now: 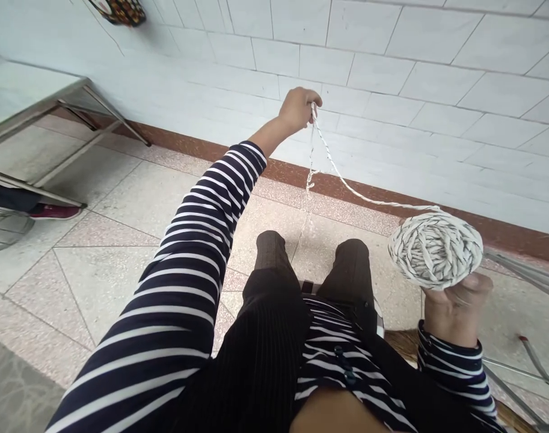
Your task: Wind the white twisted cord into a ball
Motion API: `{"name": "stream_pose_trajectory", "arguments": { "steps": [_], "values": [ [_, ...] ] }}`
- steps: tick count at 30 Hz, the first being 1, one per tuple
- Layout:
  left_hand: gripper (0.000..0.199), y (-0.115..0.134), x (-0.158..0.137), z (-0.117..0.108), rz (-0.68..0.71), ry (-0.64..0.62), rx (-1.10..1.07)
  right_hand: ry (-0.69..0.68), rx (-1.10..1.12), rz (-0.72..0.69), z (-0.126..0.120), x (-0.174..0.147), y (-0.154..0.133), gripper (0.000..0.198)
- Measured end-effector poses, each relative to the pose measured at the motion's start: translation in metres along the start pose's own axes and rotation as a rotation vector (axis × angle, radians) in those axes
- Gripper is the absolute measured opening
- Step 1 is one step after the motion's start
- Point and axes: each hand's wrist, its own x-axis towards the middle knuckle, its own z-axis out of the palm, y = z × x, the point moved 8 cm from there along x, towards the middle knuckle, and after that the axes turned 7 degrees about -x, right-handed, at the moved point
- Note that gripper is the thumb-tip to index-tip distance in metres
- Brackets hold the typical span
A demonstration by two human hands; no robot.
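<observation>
My left hand [300, 109] is stretched out far ahead, near the white wall, its fingers pinched on a strand of twisted white yarn [331, 157]. From those fingers one length sags over to the right, and a thinner, frayed tail [309, 180] hangs straight down in front of the floor. Off to the right, my right hand [466, 297] grips a large ball of white yarn with dark flecks [436, 249] from below and behind. The strand joins the ball at its top. Some fingers of the right hand are hidden by the ball.
A metal-framed table [39, 90] stands at left, with another person's dark red shoe [55, 211] and a wire basket [6, 227] by it. White tiled wall [368, 72] rises ahead. Metal tubing [540, 361] lies at lower right. A patterned item [121, 11] hangs upper left.
</observation>
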Motion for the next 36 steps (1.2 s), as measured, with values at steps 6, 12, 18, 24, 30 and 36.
{"name": "stream_pose_trajectory", "arguments": {
  "steps": [6,12,18,24,30,36],
  "values": [
    [0.032,0.026,-0.005,-0.003,-0.007,-0.030,-0.030,-0.030,0.070,0.039,0.006,0.000,0.006,0.054],
    [0.033,0.032,-0.011,0.003,0.007,-0.116,-0.013,-0.140,0.133,0.045,0.025,0.026,0.010,0.080],
    [0.030,0.035,-0.016,-0.007,0.008,-0.112,-0.051,-0.175,0.119,0.017,0.031,0.033,0.001,0.079],
    [0.030,0.041,-0.014,-0.018,0.001,-0.068,-0.034,-0.204,0.111,0.026,0.038,0.033,0.004,0.076],
    [0.033,0.036,-0.011,-0.013,0.056,-0.089,-0.017,-0.189,0.113,0.102,0.035,0.024,0.023,0.071],
    [0.031,0.045,-0.012,-0.020,0.112,-0.082,0.074,-0.197,0.136,0.110,0.038,0.020,0.022,0.073]
  ]
}}
